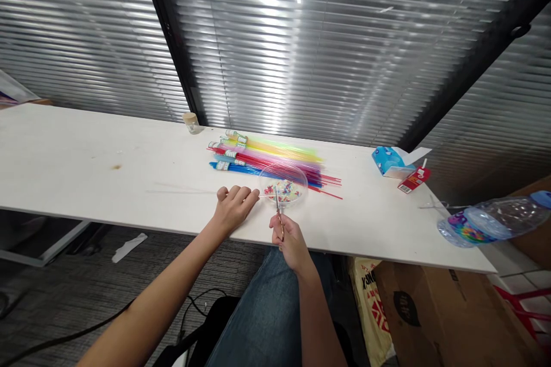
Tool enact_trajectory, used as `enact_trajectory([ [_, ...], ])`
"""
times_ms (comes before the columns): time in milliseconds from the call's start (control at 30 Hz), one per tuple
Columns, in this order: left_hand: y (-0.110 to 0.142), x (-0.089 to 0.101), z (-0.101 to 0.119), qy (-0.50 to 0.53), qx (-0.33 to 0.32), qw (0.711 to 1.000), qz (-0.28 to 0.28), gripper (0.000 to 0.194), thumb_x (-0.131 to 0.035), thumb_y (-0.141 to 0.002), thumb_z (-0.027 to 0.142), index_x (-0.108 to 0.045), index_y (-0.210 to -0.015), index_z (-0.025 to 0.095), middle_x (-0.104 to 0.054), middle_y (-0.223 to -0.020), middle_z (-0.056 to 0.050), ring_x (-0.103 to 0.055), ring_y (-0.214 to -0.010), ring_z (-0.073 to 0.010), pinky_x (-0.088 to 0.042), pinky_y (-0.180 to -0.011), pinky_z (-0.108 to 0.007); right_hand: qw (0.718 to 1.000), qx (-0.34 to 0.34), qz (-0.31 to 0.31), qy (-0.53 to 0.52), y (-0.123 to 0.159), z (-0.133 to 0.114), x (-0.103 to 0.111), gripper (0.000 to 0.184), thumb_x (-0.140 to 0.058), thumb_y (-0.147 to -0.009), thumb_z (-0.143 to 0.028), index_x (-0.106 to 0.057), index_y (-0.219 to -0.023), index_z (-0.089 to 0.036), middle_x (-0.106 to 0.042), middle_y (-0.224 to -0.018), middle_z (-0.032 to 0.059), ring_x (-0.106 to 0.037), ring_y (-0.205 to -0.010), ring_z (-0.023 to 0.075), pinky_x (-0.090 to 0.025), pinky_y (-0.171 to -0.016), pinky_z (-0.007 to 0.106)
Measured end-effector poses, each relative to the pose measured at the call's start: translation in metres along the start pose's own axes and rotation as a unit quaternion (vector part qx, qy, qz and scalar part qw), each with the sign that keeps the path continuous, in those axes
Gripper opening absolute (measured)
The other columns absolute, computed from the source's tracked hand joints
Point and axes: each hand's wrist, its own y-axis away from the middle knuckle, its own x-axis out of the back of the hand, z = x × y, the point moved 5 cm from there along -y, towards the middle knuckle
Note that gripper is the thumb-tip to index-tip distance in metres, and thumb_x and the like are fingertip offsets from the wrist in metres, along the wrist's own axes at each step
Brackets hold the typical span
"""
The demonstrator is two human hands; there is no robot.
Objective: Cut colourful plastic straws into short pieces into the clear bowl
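Observation:
My left hand (235,207) is closed round a thin clear plastic straw (185,192), which runs far out to the left and pokes a short way past my fingers to the right. My right hand (293,243) grips a pair of scissors (279,219) by the handles. Their blades point up over the near left part of a clear round bowl (305,186), at the straw's right end. Small multicoloured cut pieces (287,190) lie in the bowl. Just behind it are bundles of long straws in blue (239,168), red (253,159), pink and yellow (297,152), with paper labels.
At the back of the white table (77,155) stands a small jar with a wooden lid (190,121). On the right are a blue tissue pack (390,160), a red drink carton (414,179) and a large plastic bottle (491,219). A cardboard box (447,315) stands below.

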Motion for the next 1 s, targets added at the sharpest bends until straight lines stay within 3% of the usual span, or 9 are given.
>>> enact_trajectory([
  [533, -0.0021, 0.0029, 0.0007, -0.012, -0.005, 1.0, 0.007, 0.007, -0.056, -0.094, 0.019, -0.063, -0.091, 0.02, -0.064, -0.071, 0.002, -0.05, -0.067, -0.015, -0.022, -0.072, -0.036, 1.0, 0.007, -0.003, -0.012, -0.0011, -0.0016, -0.0007, 0.045, -0.053, -0.086, -0.064, -0.049, -0.077, -0.02, -0.031, -0.051, -0.0088, -0.022, -0.046, 0.0082, -0.015, -0.044, 0.023],
  [667, -0.0025, 0.0025, 0.0009, -0.01, -0.001, 1.0, 0.005, 0.017, -0.056, -0.094, 0.02, -0.063, -0.109, 0.02, -0.068, -0.08, 0.0, -0.057, -0.076, -0.0162, -0.021, -0.077, -0.036, 1.0, 0.004, 0.0, -0.018, -0.0009, -0.0023, -0.0007, 0.046, -0.055, -0.084, -0.065, -0.049, -0.077, -0.02, -0.031, -0.051, -0.009, -0.021, -0.045, 0.0076, -0.015, -0.043, 0.023],
  [833, -0.0016, 0.0016, -0.0039, 0.014, 0.052, 0.999, 0.007, 0.037, -0.051, -0.096, 0.02, -0.053, -0.133, 0.023, -0.07, -0.088, -0.001, -0.062, -0.088, -0.0201, -0.017, -0.085, -0.037, 0.999, -0.009, 0.013, -0.044, 0.0003, -0.0028, 0.0018, 0.05, -0.055, -0.081, -0.07, -0.046, -0.078, -0.02, -0.029, -0.049, -0.0101, -0.017, -0.044, 0.0065, -0.011, -0.041, 0.023],
  [1000, 0.0, -0.0002, -0.0023, 0.031, 0.023, 0.999, -0.006, 0.027, -0.05, -0.093, 0.012, -0.061, -0.117, 0.021, -0.068, -0.08, 0.0, -0.061, -0.08, -0.0176, -0.02, -0.078, -0.036, 0.999, -0.016, 0.017, -0.048, 0.0003, -0.0044, 0.0022, 0.053, -0.055, -0.08, -0.072, -0.046, -0.078, -0.021, -0.028, -0.049, -0.0104, -0.016, -0.044, 0.0059, -0.009, -0.041, 0.022],
])
